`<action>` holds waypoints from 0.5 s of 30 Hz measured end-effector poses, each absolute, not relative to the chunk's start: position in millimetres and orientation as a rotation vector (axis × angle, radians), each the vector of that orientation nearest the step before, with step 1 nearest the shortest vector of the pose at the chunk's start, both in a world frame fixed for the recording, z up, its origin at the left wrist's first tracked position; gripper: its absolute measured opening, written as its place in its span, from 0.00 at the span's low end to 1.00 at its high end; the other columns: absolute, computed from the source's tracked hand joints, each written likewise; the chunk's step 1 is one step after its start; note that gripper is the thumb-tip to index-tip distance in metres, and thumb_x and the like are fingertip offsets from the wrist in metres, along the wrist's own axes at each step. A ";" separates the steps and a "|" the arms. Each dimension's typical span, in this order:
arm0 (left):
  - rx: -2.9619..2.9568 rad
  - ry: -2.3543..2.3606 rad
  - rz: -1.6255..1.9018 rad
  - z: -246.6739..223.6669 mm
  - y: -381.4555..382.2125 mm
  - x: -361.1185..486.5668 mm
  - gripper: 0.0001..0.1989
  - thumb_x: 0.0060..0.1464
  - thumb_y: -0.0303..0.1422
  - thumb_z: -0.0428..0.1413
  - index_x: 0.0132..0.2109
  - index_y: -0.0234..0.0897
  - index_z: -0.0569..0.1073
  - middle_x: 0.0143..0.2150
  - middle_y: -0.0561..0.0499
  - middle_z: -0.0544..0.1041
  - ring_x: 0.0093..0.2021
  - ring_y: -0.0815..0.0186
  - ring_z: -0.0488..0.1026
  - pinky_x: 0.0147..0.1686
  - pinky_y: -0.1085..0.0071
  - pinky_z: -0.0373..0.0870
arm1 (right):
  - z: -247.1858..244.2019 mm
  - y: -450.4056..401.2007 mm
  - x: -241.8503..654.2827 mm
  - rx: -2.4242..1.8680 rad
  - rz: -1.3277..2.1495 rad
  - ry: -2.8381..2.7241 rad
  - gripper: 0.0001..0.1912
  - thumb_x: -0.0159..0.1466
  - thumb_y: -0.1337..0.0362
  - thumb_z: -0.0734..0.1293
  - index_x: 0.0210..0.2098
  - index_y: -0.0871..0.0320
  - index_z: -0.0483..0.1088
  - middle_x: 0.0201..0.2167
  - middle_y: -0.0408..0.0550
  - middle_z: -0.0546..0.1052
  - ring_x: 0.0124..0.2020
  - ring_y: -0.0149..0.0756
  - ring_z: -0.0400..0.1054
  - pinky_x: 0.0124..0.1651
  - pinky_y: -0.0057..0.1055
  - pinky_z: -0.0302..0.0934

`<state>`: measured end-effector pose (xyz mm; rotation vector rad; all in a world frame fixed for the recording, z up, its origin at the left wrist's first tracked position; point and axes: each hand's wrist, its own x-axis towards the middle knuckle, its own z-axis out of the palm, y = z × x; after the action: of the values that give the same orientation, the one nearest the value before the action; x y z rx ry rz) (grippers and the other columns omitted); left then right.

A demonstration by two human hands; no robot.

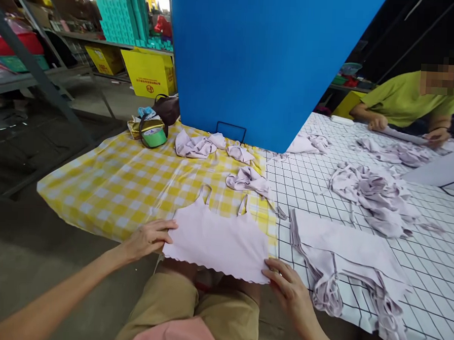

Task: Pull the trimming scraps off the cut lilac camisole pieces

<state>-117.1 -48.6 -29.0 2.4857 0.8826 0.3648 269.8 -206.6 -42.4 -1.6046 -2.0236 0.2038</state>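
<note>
A pale lilac camisole top (218, 238) with thin straps and a scalloped hem is spread flat at the table's front edge, its hem toward me. My left hand (150, 238) grips its left side, thumb and fingers closed on the fabric. On the lower right corner, my right hand (287, 282) pinches the cloth near the hem. Just right of it lies a neat stack of folded lilac tops (352, 245), straps hanging toward the front edge. Beyond the camisole, a crumpled lilac piece (249, 180) rests on the yellow checked cloth (108, 184).
A large blue panel (255, 60) stands on the table ahead. A loose heap of lilac garments (374, 190) lies on the white grid cloth (298, 181). Green tape (153, 137) and a dark bag (168, 108) sit at the back left. A co-worker (401, 100) handles fabric at far right.
</note>
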 end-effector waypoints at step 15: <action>1.735 0.690 0.554 80.3 -69.4 24.7 0.16 0.52 0.47 0.50 0.30 0.39 0.69 0.26 0.51 0.72 0.27 0.65 0.68 0.26 0.74 0.65 | 74.0 -266.8 325.2 -1.744 0.076 -0.671 0.15 0.58 0.50 0.62 0.36 0.55 0.64 0.33 0.50 0.73 0.31 0.39 0.67 0.32 0.30 0.61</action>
<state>24.7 -69.4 80.3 1.7352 0.6895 0.5541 325.2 -266.8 74.0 -1.7435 -0.6714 0.0759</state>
